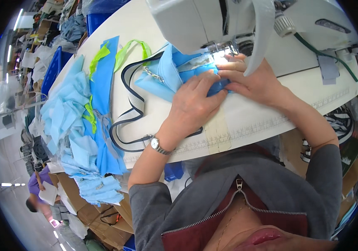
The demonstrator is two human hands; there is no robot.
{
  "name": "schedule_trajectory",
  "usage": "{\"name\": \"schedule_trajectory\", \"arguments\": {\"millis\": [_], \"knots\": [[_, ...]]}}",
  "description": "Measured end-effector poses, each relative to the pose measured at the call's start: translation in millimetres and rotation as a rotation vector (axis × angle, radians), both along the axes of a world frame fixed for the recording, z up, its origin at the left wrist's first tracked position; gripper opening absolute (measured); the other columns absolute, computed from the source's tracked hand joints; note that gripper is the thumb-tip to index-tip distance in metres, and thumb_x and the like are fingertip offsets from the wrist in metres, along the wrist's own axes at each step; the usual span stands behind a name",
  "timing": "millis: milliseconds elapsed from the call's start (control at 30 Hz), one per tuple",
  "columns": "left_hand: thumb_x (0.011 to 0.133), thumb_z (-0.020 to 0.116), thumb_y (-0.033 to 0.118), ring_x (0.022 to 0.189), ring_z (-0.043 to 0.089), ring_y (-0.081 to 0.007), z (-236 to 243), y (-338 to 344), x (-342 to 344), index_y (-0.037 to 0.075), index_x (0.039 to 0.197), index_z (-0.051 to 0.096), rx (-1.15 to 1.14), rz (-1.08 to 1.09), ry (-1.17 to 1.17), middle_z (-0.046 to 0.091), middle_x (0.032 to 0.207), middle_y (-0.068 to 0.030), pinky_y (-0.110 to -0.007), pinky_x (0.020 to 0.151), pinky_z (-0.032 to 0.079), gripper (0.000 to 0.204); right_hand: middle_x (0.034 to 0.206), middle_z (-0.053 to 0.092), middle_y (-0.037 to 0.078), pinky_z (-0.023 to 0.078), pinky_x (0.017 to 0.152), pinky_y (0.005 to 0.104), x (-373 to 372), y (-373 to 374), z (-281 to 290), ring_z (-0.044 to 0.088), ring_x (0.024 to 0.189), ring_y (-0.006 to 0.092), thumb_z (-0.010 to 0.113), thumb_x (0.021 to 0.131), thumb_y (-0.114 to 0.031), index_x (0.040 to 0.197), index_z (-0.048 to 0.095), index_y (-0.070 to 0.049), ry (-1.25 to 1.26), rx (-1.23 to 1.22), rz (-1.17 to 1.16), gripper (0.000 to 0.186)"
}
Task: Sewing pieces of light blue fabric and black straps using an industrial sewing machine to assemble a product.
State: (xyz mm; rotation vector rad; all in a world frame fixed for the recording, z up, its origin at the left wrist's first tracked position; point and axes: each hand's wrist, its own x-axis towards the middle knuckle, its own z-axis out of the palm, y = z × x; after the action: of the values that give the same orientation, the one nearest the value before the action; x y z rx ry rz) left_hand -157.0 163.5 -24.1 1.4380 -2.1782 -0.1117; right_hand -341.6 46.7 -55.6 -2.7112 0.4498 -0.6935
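A piece of light and brighter blue fabric (168, 69) lies under the head of a white sewing machine (187, 27), where a lamp lights the needle area brightly. My left hand (198, 100), with a watch on the wrist, presses on the near edge of the fabric, its fingers closed on it. Close to the presser area my right hand (254, 79) grips the same fabric, thumb and fingertips together. A short chain (153, 74) shows on the fabric's left part. From there a white strap with dark edges (136, 102) loops over the table. The needle itself cannot be made out.
Light blue fabric pieces (68, 108) pile up at the table's left, beside a bright blue strip (102, 96) and lime-green strips (132, 50). A printed ruler (267, 123) follows the table's near edge. Cardboard boxes (103, 226) stand below left; another person (41, 188) is farther off.
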Motion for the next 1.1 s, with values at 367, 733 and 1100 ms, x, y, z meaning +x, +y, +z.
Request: {"name": "schedule_trajectory", "arguments": {"millis": [367,733,1100], "knots": [[0.076,0.066,0.013,0.102,0.061,-0.0303,-3.5,10.8,7.1,0.008,0.085,0.065,-0.092,0.038,0.042,0.061,0.106,-0.0125,-0.042,0.086,0.049,0.011,0.114,0.067,-0.004,0.027,0.106,0.0506,4.0,3.2,12.2,0.056,0.116,0.0204,0.07,0.08,-0.026,0.108,0.068,-0.019,0.15,-0.084,-0.055,0.03],[0.079,0.068,0.025,0.079,0.064,-0.025,39.5,20.9,60.5,0.006,0.083,0.068,0.01,0.144,-0.071,0.064,0.075,-0.0099,-0.043,0.082,0.046,0.019,0.117,0.066,-0.001,0.024,0.105,0.0429,4.7,-1.2,23.0,0.049,0.123,0.0209,0.075,0.076,-0.021,0.108,0.07,-0.014,0.237,-0.152,-0.011,0.033],[0.082,0.06,0.022,0.084,0.067,-0.0257,39.1,-78.2,92.2,0.01,0.092,0.074,0.273,0.065,-0.225,0.069,0.09,-0.0112,-0.034,0.079,0.052,0.021,0.115,0.067,-0.001,0.024,0.106,0.0452,2.6,-1.1,28.5,0.05,0.122,0.0202,0.077,0.073,-0.018,0.105,0.072,-0.015,0.275,-0.129,-0.033,0.033]]}}
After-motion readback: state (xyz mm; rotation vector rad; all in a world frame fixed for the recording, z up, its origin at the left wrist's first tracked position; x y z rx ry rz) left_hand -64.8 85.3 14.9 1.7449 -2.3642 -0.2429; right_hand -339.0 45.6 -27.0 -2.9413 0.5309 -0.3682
